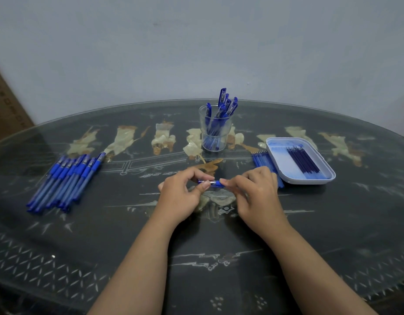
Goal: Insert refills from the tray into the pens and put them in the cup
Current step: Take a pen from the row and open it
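A pen (213,183) is being pinched over the table (128,235) between the curled left hand (183,194) and right hand (253,192); its halves, apparently being screwed together, are best kept coaxial.

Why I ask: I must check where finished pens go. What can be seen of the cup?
The cup is clear, glass or plastic by its look, round and slightly narrower at the base. It stands upright on the table, far centre, left of the tray. Several blue pens stand in it, leaning right, with their caps above the rim. Only the table and these pens touch it. The left hand and right hand pinch a pen nearer the camera.
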The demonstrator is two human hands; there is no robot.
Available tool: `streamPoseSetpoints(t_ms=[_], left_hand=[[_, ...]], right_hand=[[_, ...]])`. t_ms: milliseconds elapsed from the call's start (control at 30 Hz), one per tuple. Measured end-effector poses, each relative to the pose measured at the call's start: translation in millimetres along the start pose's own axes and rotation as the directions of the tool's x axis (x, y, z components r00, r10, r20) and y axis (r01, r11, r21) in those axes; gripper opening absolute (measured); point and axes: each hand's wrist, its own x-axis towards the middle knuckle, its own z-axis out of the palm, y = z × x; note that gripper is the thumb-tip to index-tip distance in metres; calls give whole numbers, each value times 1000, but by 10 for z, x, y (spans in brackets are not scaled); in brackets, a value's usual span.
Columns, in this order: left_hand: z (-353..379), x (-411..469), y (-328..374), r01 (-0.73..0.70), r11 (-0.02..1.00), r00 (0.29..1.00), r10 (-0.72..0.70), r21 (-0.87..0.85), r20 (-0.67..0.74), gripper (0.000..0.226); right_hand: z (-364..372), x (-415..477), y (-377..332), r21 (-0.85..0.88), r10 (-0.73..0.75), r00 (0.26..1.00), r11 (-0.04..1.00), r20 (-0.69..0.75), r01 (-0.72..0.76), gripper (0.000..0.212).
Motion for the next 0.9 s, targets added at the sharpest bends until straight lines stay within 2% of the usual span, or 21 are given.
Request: streamPoseSetpoints(t_ms=[133,267,300,367,533,700,900], left_hand=[[-11,-3,-14,24,999,999,-23,-25,24,10],[-19,11,-24,53,997,998,-52,-57,31,9],[-30,16,-27,67,993,998,-66,-95,15,7],[-61,30,-49,97,973,995,-102,-209,-14,16],[-75,-1,-32,48,979,998,-57,-197,-40,17],[-70,-40,-16,-3,997,997,-3,-78,-74,11],[-47,-37,-1,-12,981,997,25,194,-67,10]], right_hand=[[4,1,-5,-11,-11,1000,1000,-2,11,14],[8,4,-6,-16,-35,999,999,-8,34,12],[4,0,16,-14,-14,1000,1000,-26,14,14],[-13,3,67,35,69,995,997,-77,-66,20],[-7,-1,43,22,62,997,998,-43,-61,22],[-18,-5,45,-11,68,997,998,-38,-68,16],[-34,10,27,-42,96,994,994,-48,-98,13]])
